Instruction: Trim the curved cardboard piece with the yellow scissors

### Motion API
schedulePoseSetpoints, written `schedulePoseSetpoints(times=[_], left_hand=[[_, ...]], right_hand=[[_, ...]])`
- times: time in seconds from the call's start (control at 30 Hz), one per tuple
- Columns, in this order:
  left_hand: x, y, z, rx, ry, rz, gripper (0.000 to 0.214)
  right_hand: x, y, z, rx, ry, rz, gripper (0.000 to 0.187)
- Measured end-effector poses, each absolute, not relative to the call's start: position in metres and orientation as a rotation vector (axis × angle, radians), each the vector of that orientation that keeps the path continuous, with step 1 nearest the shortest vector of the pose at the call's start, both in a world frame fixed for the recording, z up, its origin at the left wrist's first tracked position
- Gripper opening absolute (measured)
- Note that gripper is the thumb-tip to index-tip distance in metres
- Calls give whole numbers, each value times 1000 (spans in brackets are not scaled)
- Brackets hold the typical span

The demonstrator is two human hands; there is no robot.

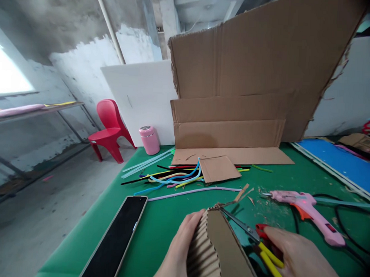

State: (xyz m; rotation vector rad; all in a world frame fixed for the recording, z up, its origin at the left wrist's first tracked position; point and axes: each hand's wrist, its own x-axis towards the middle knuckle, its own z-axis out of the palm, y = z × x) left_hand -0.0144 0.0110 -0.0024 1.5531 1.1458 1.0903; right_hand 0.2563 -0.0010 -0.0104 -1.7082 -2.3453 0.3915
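Left hand (180,248) — wrapped around the ribbed side of a corrugated cardboard piece (225,254), holding it on edge at the near end of the green surface (156,223).

Right hand (302,262) — gripping the red and yellow handles of the scissors (245,229). The blade tips sit at the top corner of the cardboard piece.

Phone (117,237) — dark screen up, lying flat just left of the left hand.

Pink glue gun (307,211) — lying on its side beyond the right hand, with cardboard crumbs around the nozzle.

Coloured sticks (177,177) — a loose heap mid-surface, partly under a small cardboard square (219,168).

Large cardboard sheet (252,76) — standing at the far edge, its lower flap folded forward.

Pink flask (149,140) — upright at the far left corner, before a white board (140,100).

Red chair (110,129) — on the floor, well apart.

Blue sheet (343,161) — flat, far right.
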Motion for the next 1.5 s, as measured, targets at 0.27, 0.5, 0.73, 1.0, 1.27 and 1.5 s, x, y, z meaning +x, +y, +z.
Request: schedulePoseSetpoints(times=[0.27, 0.5, 0.73, 1.0, 1.27, 1.5], left_hand=[[-7, 7, 3, 1332, 1026, 1001, 79], [-20, 1, 17, 1180, 764, 904, 110], [-18, 9, 7, 1057, 622, 903, 85], [-22, 14, 13, 1070, 1258, 1265, 47], [-6, -10, -2, 1620, 1263, 1378, 109], [7, -9, -10, 1542, 1454, 1283, 100]], right_hand=[[260, 1, -18, -1628, -2139, 492, 20], [255, 4, -19, -1456, -1763, 957, 37], [236, -9, -21, -1290, -1675, 1194, 32], [224, -13, -27, -1341, -1545, 1316, 31], [233, -12, -23, -1441, -1739, 1095, 51], [228, -10, -18, -1314, -1761, 1151, 40]])
